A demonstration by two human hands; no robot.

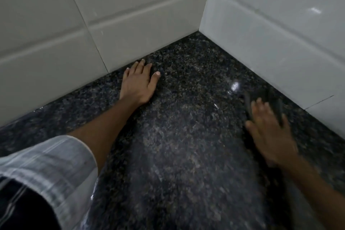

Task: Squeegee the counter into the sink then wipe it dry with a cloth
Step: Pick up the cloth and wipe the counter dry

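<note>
The dark speckled granite counter [186, 136] fills the lower view and runs into a tiled corner. My left hand [139, 82] lies flat on it, palm down and fingers spread, close to the back wall. My right hand [268, 132] is blurred at the right and presses on a dark flat tool [276, 106], apparently the squeegee, which rests on the counter near the right wall. Wet glints show on the stone beside the tool. Neither a sink nor a cloth is in view.
White tiled walls stand at the back [93, 24] and right [280, 33], meeting in a corner [198, 31]. My light striped sleeve [46, 164] covers the lower left.
</note>
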